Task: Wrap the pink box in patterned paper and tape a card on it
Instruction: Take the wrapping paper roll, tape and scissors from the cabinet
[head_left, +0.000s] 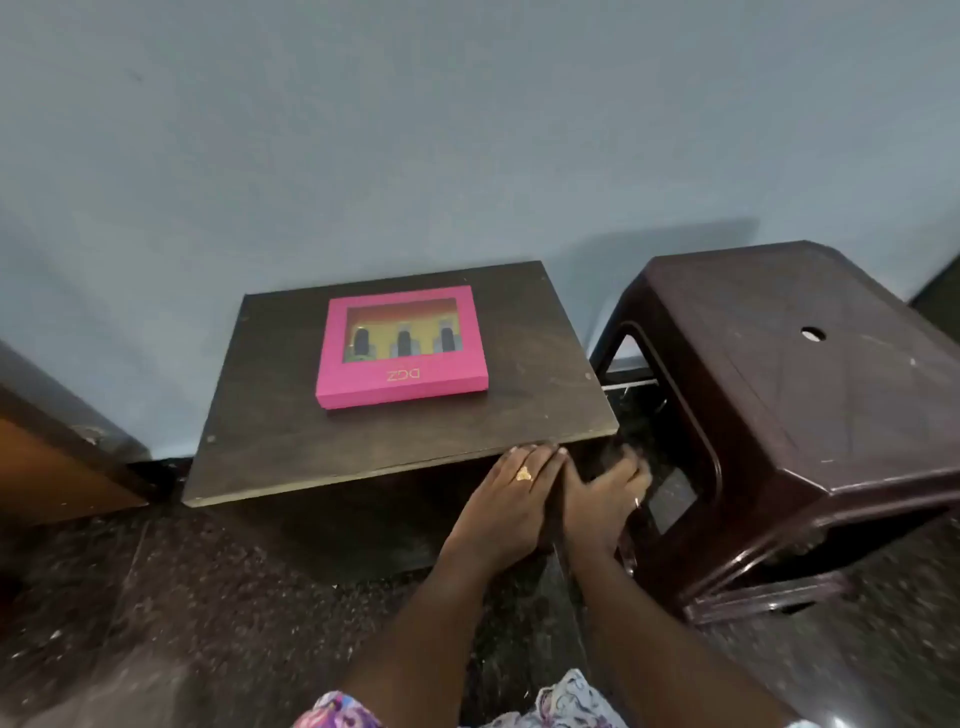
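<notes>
A low dark wooden surface (270, 415) is standing against a pale blue wall (363, 130) on a dark speckled floor (182, 597), with a dark brown plastic stool (810, 415) standing just beside its right edge and a piece of orange-brown furniture (47, 467) showing at the far left. The pink box (400, 387) is lying flat on the far middle of the surface, window side up, well apart from both hands. The left hand (511, 493), wearing a gold ring (523, 473), is reaching forward palm down with straight fingers, their tips touching the surface's near edge by its right corner, holding nothing. The right hand (602, 491) is lying just beside it, blurred, fingers loosely spread and pointing into the dark gap between surface and stool, gripping nothing visible. Both forearms are stretching forward and drawing together toward the hands
</notes>
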